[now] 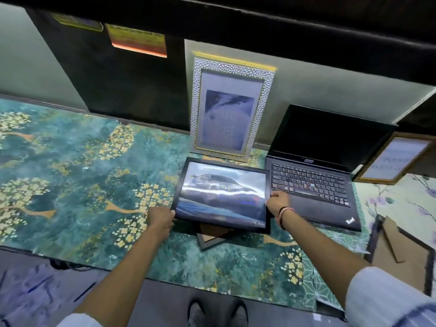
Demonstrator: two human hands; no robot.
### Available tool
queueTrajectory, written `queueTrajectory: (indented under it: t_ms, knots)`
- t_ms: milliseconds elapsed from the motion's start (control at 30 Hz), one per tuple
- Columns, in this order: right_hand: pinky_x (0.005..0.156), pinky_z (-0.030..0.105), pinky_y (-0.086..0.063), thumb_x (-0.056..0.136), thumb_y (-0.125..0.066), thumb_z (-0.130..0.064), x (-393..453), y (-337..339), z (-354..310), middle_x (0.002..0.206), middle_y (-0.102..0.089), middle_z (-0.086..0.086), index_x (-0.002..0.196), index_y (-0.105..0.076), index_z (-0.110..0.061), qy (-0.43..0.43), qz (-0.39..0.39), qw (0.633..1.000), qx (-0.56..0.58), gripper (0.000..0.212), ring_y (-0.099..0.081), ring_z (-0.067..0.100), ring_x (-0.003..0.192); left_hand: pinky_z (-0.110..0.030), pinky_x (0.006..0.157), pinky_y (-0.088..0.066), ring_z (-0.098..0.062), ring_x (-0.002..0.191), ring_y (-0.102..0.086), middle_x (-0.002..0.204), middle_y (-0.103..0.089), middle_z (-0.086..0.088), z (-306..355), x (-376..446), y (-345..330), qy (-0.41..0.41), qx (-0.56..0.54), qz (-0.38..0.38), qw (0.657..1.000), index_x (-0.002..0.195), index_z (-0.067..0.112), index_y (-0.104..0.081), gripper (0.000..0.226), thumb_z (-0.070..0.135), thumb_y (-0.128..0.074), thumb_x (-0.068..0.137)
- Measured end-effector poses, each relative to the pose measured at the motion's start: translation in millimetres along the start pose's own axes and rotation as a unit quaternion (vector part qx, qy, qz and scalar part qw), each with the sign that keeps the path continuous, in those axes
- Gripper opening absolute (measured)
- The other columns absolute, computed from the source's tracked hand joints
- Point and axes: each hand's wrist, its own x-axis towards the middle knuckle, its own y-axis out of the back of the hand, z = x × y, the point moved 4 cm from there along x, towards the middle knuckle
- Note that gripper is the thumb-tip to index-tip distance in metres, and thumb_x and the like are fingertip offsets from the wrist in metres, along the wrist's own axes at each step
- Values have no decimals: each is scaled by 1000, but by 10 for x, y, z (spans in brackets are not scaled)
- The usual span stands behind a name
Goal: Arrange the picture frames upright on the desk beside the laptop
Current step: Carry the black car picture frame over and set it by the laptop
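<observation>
A teal cloth (70, 166) printed with gold flowering trees covers the near surface. Two yellow notices (138, 41) hang on a dark panel (132, 86) at the back. Two dark shoes (217, 312) show on the floor below.

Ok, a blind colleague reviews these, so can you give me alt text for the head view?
Both hands, left hand and right hand, grip the side edges of a black picture frame tilted above the desk, left of an open laptop. A silver frame stands upright behind it against the wall.
</observation>
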Motion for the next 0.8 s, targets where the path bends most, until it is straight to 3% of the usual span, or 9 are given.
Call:
queueTrajectory:
  t_ms: [67, 133, 200, 333, 467, 533, 633, 733, 800]
  knots:
    - [67, 29, -39, 79, -47, 11, -14, 14, 5, 67, -49, 5, 74, -60, -7, -14, 4, 1000, -8, 23, -45, 22, 77, -28, 90, -45, -16, 124, -61, 137, -60, 4, 25, -49, -8, -108, 276, 16, 955, 134, 25, -55, 35, 34, -55, 100]
    - [72, 30, -42, 80, -49, 10, 17, 26, 27, 79, -61, 25, 96, -65, 9, -19, 16, 1000, -9, 23, -48, 23, 80, -28, 88, -43, -16, 126, -60, 136, -61, 7, 40, -140, 37, -93, 335, 50, 936, 135, 27, -55, 37, 31, -58, 98]
    - [76, 29, -43, 80, -51, 10, 18, 46, 20, 95, -67, 32, 102, -65, 11, -10, 36, 999, -11, 26, -53, 26, 82, -29, 92, -44, -18, 127, -59, 138, -60, 4, 43, -92, 14, -113, 323, 66, 937, 138, 24, -53, 37, 25, -53, 101]
    - [77, 34, -49, 78, -53, 8, 9, 37, -12, 81, -59, 15, 85, -64, 2, -1, 45, 999, -30, 15, -50, 23, 82, -27, 92, -48, -19, 114, -63, 139, -62, -7, 7, -59, -13, -8, 115, 47, 992, 139, 12, -56, 36, 20, -48, 105]
    - [66, 31, -33, 74, -51, 4, 2, 52, -122, 65, -42, 8, 58, -41, -15, 11, 27, 995, -93, 27, -40, 23, 72, -33, 76, -53, -25, 86, -63, 108, -71, -14, 6, 53, -16, 29, 17, 48, 998, 109, 2, -68, 16, 10, -62, 96]
    - [64, 31, -35, 77, -55, -2, 4, 116, -323, 63, -45, 9, 55, -39, -13, 14, 51, 988, -147, 29, -44, 27, 70, -40, 67, -57, -33, 77, -66, 94, -71, -19, 141, 86, 14, 7, 99, 62, 993, 88, -1, -62, 11, 6, -70, 85]
    - [54, 33, -26, 76, -56, -4, 64, 166, -881, 61, -38, 7, 54, -32, -16, 106, 85, 979, -152, 35, -38, 27, 67, -44, 70, -54, -40, 93, -68, 98, -69, -22, 672, 180, 30, -80, 181, 82, 977, 98, -2, -63, 18, 13, -60, 88]
    - [60, 34, -26, 77, -56, -8, 244, 137, -1501, 63, -35, 5, 58, -31, -15, 166, 67, 980, -84, 32, -32, 25, 64, -41, 67, -44, -35, 90, -60, 106, -64, -30, 1476, 238, 2, -194, 80, 57, 976, 104, -10, -62, 32, 10, -52, 81]
    - [58, 33, -33, 76, -57, -11, 353, 107, -1841, 67, -36, 6, 64, -36, -17, 177, 48, 982, -44, 25, -33, 22, 63, -43, 85, -48, -40, 110, -59, 122, -60, -28, 1956, 261, -18, -221, 11, 32, 975, 120, -7, -59, 42, 11, -49, 83]
